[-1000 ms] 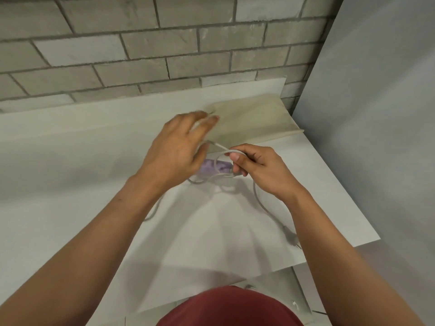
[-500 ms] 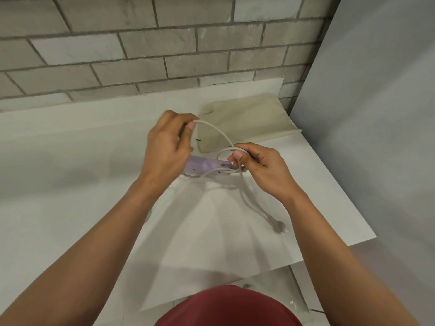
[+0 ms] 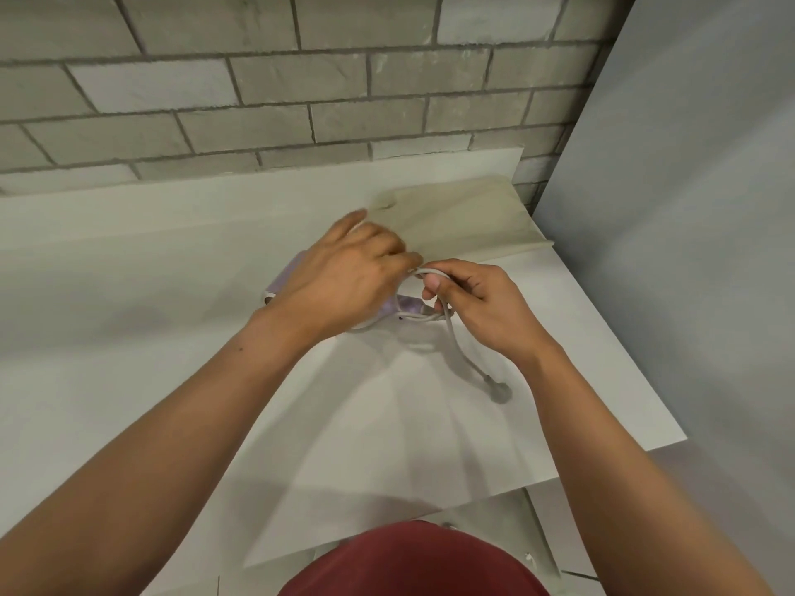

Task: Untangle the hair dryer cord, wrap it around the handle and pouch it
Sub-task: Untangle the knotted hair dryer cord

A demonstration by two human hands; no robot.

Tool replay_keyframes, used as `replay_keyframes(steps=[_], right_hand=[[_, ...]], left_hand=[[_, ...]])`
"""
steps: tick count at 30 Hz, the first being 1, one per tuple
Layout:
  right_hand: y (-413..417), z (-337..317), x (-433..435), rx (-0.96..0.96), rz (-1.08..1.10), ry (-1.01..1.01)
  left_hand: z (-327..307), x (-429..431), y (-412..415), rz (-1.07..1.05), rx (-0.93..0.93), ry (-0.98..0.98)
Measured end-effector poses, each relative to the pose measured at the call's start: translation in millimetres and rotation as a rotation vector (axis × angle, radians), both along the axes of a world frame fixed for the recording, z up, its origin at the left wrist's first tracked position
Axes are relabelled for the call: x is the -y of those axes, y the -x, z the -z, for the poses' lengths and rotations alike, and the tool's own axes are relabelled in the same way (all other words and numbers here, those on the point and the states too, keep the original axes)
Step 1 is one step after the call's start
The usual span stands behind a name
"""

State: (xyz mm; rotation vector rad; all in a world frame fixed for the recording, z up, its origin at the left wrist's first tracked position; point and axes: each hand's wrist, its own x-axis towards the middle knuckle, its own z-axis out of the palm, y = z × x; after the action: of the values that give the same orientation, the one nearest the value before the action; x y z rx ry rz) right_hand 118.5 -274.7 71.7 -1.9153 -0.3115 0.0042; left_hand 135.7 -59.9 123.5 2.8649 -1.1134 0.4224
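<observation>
The hair dryer (image 3: pixel 408 304), a lilac one, lies on the white table (image 3: pixel 129 337) a little right of the middle, mostly hidden under my left hand (image 3: pixel 348 277). That hand is curled over the dryer with its fingertips up against a loop of the cord (image 3: pixel 455 344). I see only the back of it, so I cannot tell whether it grips the cord, the dryer or nothing.

My right hand (image 3: pixel 477 311), just to the right, pinches the top of the loop between thumb and curled fingers, right above the handle end. At least one pass of cord lies against the handle there.

From that hand a short tail runs toward me and to the right, ending in the plug (image 3: pixel 499 391), which rests on the table.

I'd say the untangling is done, as I see no knots in the loose part. The wrapping looks well along, with only the tail left to wind and tuck in. The beige pouch (image 3: pixel 464 221) lies flat at the far right, just beyond my hands. Bagging the dryer hasn't begun.
</observation>
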Motion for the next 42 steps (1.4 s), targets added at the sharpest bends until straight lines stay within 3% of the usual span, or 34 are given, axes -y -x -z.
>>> replay_keyframes(steps=[4, 9, 13, 17, 20, 23, 25, 30, 34, 37, 40, 42], right_hand=[[4.7, 2.9, -1.0, -0.007, 0.03, -0.015], [7.1, 8.5, 1.1, -0.062, 0.058, -0.097], [5.8, 7.6, -2.1, -0.088, 0.055, -0.21], [3.7, 6.3, -3.6, -0.051, 0.081, -0.136], [5.6, 6.7, -1.8, -0.059, 0.061, -0.091], [8.6, 6.7, 1.6, -0.079, 0.047, -0.085], [9.2, 6.7, 4.8, -0.074, 0.038, -0.062], [13.1, 11.7, 11.7, -0.113, 0.064, -0.099], [14.0, 9.1, 12.8, -0.135, 0.107, -0.154], [10.8, 4.7, 10.4, -0.116, 0.107, -0.161], [6.1, 0.0, 5.1, -0.091, 0.084, -0.124], [4.7, 0.4, 3.4, -0.085, 0.076, -0.092]], left_hand=[[0.9, 2.2, -1.0, -0.138, -0.19, 0.052], [9.4, -0.6, -0.8, -0.149, -0.077, 0.71], [6.1, -0.4, 2.1, -0.276, -0.188, 0.955], [6.8, -4.4, -2.6, -0.325, -0.247, 0.928], [3.9, -11.6, -5.1, -0.31, -0.117, 0.571], [-0.8, -8.5, -3.3, -0.056, 0.017, 0.182], [-1.0, -2.3, -2.9, 0.006, 0.044, 0.052], [5.3, 1.3, -12.7, -0.105, 0.086, 0.179], [5.1, -12.0, -14.6, -0.223, 0.123, 0.494], [7.4, -15.4, -8.5, -0.291, 0.137, 0.622], [5.7, -18.7, -5.7, -0.333, 0.024, 0.763], [6.6, -24.5, -10.5, -0.352, -0.042, 0.755]])
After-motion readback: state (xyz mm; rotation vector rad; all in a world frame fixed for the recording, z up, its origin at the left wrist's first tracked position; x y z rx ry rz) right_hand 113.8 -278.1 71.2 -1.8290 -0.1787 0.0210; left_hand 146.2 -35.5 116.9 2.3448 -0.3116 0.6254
